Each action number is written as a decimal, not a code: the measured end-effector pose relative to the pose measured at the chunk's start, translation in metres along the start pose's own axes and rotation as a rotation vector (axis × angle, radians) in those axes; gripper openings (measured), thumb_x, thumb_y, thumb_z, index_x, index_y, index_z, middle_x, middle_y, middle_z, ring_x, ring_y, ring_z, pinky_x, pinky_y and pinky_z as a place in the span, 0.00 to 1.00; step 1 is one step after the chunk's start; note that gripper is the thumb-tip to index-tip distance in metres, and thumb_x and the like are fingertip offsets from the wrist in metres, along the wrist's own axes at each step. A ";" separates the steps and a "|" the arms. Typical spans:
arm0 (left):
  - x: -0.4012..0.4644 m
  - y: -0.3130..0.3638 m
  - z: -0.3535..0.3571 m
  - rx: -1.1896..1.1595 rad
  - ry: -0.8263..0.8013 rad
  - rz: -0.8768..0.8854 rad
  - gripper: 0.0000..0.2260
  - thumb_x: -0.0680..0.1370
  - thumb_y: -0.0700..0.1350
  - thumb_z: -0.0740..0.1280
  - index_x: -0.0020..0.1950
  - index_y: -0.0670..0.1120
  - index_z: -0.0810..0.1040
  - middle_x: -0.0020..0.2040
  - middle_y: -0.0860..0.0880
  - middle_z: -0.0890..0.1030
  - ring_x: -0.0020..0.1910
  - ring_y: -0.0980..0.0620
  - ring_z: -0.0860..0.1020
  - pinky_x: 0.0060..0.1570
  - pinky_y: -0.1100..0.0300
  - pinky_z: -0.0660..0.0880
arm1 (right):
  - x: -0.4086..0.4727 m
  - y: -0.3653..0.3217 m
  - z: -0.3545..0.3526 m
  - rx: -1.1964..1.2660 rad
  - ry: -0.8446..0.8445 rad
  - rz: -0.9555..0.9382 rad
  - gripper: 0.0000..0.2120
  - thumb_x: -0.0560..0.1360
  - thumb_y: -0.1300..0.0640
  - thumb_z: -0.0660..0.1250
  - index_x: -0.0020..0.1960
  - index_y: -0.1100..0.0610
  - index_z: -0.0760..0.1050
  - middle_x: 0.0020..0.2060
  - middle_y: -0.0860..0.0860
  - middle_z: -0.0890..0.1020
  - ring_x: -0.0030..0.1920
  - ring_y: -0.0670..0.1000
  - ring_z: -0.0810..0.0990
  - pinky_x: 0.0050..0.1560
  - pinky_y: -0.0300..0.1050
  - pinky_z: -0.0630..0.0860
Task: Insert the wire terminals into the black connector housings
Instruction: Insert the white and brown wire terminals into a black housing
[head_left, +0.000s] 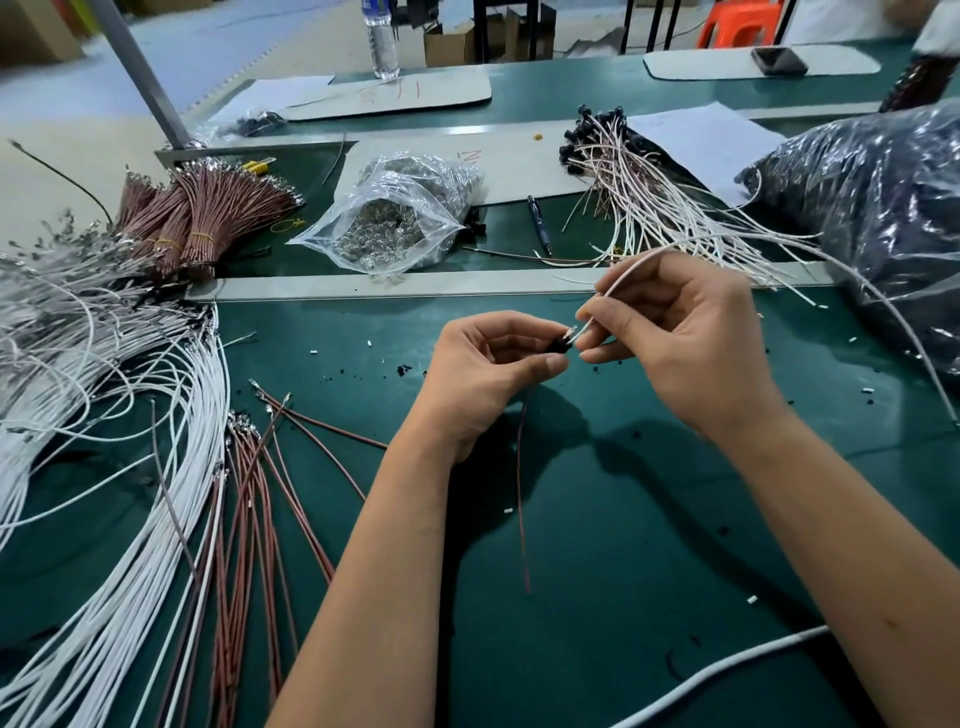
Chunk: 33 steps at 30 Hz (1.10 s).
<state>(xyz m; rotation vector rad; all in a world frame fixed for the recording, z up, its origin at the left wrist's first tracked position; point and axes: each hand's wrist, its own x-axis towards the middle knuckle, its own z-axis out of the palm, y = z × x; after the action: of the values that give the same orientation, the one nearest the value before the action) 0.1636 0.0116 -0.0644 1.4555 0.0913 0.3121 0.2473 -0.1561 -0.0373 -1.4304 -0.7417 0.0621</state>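
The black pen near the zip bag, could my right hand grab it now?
Probably not right away. The right hand is pinching a white wire at the black connector housing held by the left hand. The black pen lies uncovered beyond the metal rail.

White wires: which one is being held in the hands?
The white wire pinched by the right hand, arcing rightward; the others lie in the left pile.

Bright even overhead light, soft dark arm shadows on the green tabletop, glare on the plastic bags, wide-angle bowing at edges, far corners blurred
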 end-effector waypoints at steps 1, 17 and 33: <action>0.000 0.000 0.001 0.001 0.003 0.003 0.10 0.71 0.30 0.76 0.49 0.42 0.86 0.45 0.43 0.86 0.43 0.52 0.82 0.48 0.64 0.78 | -0.001 0.001 -0.001 0.004 0.008 0.024 0.05 0.77 0.69 0.72 0.50 0.67 0.77 0.37 0.63 0.83 0.36 0.59 0.86 0.37 0.47 0.84; 0.000 0.000 0.005 0.011 0.068 -0.006 0.06 0.72 0.34 0.77 0.47 0.42 0.86 0.37 0.43 0.85 0.36 0.52 0.82 0.40 0.65 0.76 | -0.002 0.002 -0.001 0.077 0.076 0.194 0.06 0.73 0.70 0.75 0.45 0.63 0.79 0.33 0.55 0.85 0.33 0.54 0.86 0.37 0.43 0.83; 0.002 0.001 0.014 0.071 0.168 0.061 0.06 0.71 0.33 0.78 0.45 0.40 0.85 0.36 0.47 0.86 0.35 0.55 0.82 0.40 0.66 0.76 | -0.007 0.013 0.002 0.100 0.173 0.197 0.06 0.73 0.67 0.76 0.45 0.61 0.79 0.33 0.53 0.85 0.30 0.51 0.83 0.33 0.41 0.81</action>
<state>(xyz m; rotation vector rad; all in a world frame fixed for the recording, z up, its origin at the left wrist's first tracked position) 0.1688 -0.0011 -0.0613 1.5025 0.1955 0.4853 0.2461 -0.1548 -0.0520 -1.3895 -0.4487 0.1244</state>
